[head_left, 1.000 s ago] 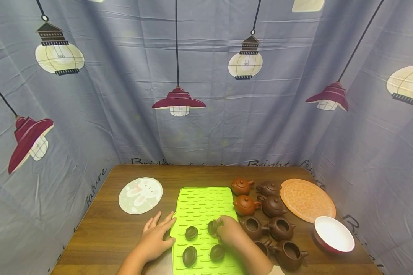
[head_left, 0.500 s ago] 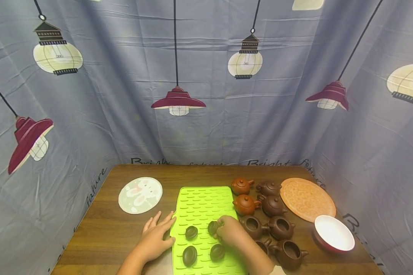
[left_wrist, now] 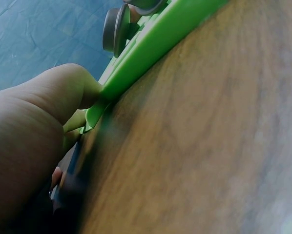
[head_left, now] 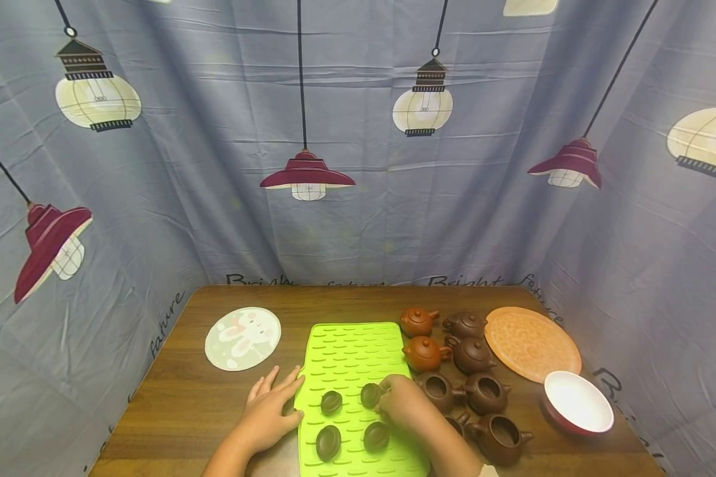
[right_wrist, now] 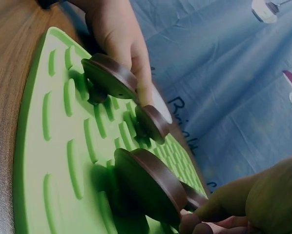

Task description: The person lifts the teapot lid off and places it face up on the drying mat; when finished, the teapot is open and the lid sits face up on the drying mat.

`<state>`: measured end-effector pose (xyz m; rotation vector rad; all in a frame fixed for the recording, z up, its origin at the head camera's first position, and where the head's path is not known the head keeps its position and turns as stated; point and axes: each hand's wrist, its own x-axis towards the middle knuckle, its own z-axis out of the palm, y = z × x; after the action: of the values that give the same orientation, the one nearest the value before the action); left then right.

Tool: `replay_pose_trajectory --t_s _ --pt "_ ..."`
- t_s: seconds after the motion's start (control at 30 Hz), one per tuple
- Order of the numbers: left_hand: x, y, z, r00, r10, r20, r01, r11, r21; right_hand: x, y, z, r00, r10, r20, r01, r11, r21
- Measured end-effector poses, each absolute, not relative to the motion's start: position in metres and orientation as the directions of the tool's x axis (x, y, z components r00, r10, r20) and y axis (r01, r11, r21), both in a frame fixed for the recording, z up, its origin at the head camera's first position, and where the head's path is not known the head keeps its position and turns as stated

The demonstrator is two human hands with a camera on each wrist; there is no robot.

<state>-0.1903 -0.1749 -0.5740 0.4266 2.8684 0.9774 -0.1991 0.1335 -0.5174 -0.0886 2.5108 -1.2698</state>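
On the brown wooden desk [head_left: 173, 404], over a ribbed lime-green mat [head_left: 352, 354], my right hand [head_left: 407, 404] pinches a round dark-brown lid [head_left: 369, 395] from its right side, my left hand [head_left: 267, 416] farther off, fingers spread.

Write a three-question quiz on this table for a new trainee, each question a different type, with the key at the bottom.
1. Count: how many dark brown lids are on or over the green mat, including the one the right hand pinches?
2. True or false: both orange-red teapots are lidded.
3. Multiple choice: what does the left hand touch?
a) the white-and-red bowl
b) the edge of the green mat
c) the rabbit placemat

Key: 1. Four. 2. True. 3. b.
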Motion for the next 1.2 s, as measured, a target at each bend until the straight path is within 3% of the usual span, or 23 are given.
replay_pose_trajectory --t_s 0.13,0.33,0.7,1.2 --pt "-0.191 -0.175 -0.575 -0.958 0.286 0.015 0.237 0.762 0.602 -0.199 0.138 -0.511 -0.955 -0.188 -0.231 0.056 0.650 -0.758" --pt "-0.191 -0.175 -0.575 -0.958 0.286 0.019 0.240 0.763 0.600 -0.199 0.152 -0.497 -0.966 -0.176 -0.192 0.044 0.615 -0.787" --pt "-0.190 -0.175 -0.573 -0.959 0.284 0.017 0.236 0.758 0.608 -0.233 0.199 -0.488 -0.999 0.018 -0.047 0.048 0.631 -0.774" --pt "-0.191 -0.174 -0.573 -0.961 0.274 0.020 0.232 0.770 0.594 -0.254 0.227 -0.501 -0.996 0.039 -0.081 0.087 0.641 -0.762"
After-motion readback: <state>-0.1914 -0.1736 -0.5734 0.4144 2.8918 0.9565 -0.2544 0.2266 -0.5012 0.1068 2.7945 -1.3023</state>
